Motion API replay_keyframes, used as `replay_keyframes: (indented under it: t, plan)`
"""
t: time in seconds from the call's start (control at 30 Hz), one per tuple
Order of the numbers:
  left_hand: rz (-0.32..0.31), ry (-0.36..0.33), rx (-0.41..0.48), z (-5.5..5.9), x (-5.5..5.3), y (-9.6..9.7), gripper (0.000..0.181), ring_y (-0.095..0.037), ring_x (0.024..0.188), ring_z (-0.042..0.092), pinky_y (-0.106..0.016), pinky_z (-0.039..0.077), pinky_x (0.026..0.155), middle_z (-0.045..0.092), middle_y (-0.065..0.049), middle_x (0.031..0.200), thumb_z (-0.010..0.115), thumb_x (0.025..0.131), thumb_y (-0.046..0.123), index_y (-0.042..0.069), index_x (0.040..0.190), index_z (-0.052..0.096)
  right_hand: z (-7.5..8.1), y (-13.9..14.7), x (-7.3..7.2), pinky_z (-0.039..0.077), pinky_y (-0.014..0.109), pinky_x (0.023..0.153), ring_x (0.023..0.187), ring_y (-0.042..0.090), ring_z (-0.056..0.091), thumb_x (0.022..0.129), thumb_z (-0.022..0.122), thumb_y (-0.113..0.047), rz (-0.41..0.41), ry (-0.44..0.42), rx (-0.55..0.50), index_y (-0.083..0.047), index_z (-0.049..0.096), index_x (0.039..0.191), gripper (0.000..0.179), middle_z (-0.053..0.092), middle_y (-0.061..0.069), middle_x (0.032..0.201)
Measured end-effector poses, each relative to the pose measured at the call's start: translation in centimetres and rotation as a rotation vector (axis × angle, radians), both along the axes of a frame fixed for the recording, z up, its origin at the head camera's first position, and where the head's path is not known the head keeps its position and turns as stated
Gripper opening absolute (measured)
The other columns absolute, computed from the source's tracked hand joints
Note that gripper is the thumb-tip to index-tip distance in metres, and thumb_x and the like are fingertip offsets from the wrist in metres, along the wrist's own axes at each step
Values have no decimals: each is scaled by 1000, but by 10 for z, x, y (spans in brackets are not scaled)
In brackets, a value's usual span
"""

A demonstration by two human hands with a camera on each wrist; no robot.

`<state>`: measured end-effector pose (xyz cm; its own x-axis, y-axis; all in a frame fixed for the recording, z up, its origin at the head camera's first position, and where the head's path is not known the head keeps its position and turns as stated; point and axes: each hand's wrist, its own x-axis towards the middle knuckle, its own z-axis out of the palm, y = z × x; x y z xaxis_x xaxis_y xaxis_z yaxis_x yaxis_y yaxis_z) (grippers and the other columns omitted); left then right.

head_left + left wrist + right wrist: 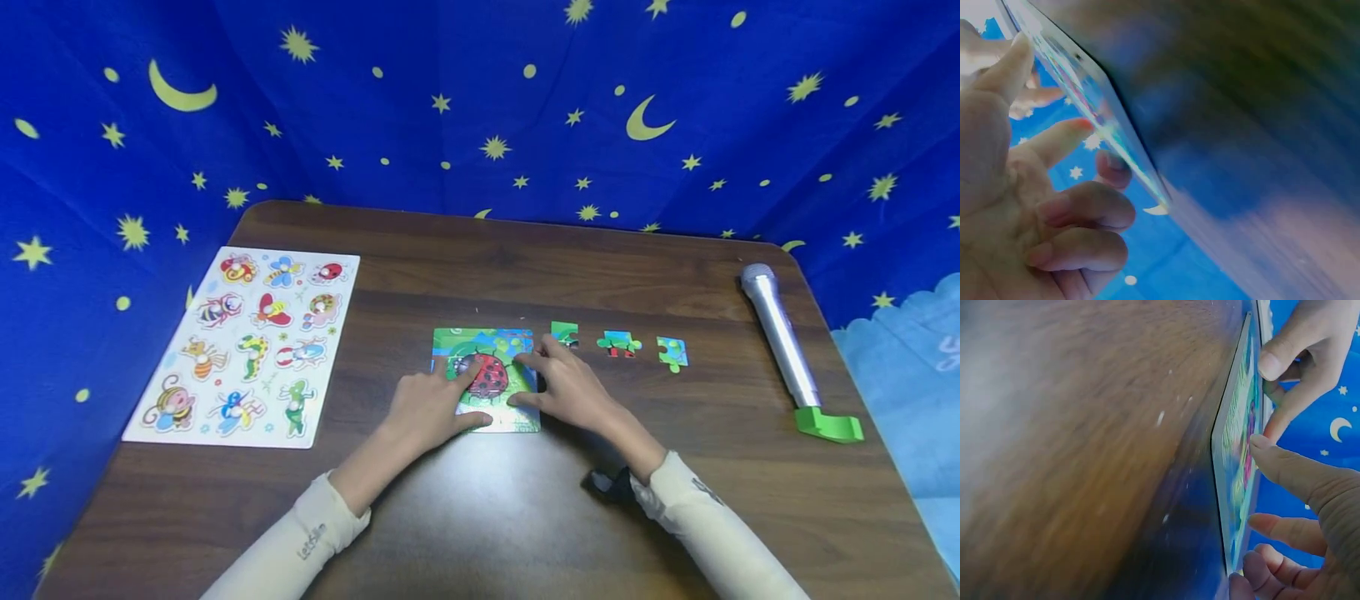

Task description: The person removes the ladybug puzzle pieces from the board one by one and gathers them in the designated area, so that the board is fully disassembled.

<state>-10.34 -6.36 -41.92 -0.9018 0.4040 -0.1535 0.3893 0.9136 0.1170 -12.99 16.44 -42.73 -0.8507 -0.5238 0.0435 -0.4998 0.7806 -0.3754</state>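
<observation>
Two bare hands work at a small ladybug jigsaw (491,379), which lies flat near the middle of the table (480,517); the left hand (427,407) lays its forefinger over the picture, thumb by the near edge, while the right hand (570,385) spreads thumb and forefinger over the right side. Each grip looks wide, thumb well apart from forefinger, with no piece seen pinched in either.

The step in hand appears to be pressing or squaring up fitted pieces; three loose ones lie to the right, a green corner piece (562,331) just beside the right fingers, then a middle piece (619,343) and a far piece (672,352); the next move probably calls for picking one up and turning it to suit its gap, though the hands hide where the gaps are.

As for writing, the left sleeve (285,558) carries dark script that seems to begin "Lets", the rest too blurred; the right sleeve (720,533) has dark lettering that cannot be read; no brand is legible on the jigsaw.
</observation>
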Motion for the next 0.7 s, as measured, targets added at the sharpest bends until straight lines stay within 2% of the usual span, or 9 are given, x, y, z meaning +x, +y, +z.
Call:
replay_keyframes:
  t: [0.2, 0.43, 0.7]
  plan:
    - [10, 73, -68, -4, 6, 5, 84, -17, 46, 42, -29, 37, 45, 56, -26, 134, 56, 80, 79, 31, 148, 47, -4, -7, -7, 38, 27, 63, 79, 15, 41, 76, 87, -37, 51, -19, -16, -4, 70, 123, 60, 48, 6, 98]
    - [17, 63, -72, -6, 3, 5, 84, -14, 44, 33, -27, 28, 43, 54, -30, 138, 56, 79, 79, 35, 149, 45, -1, -10, -17, 37, 30, 73, 85, 16, 40, 72, 90, -30, 99, -81, -61, -2, 72, 114, 53, 46, 3, 94]
    - [31, 39, -61, -5, 2, 4, 84, -15, 44, 38, -28, 31, 43, 54, -30, 138, 56, 78, 80, 36, 149, 44, 2, -14, -17, 38, 30, 71, 88, 17, 42, 71, 90, -30, 91, -15, -16, -1, 74, 108, 49, 46, 3, 93]
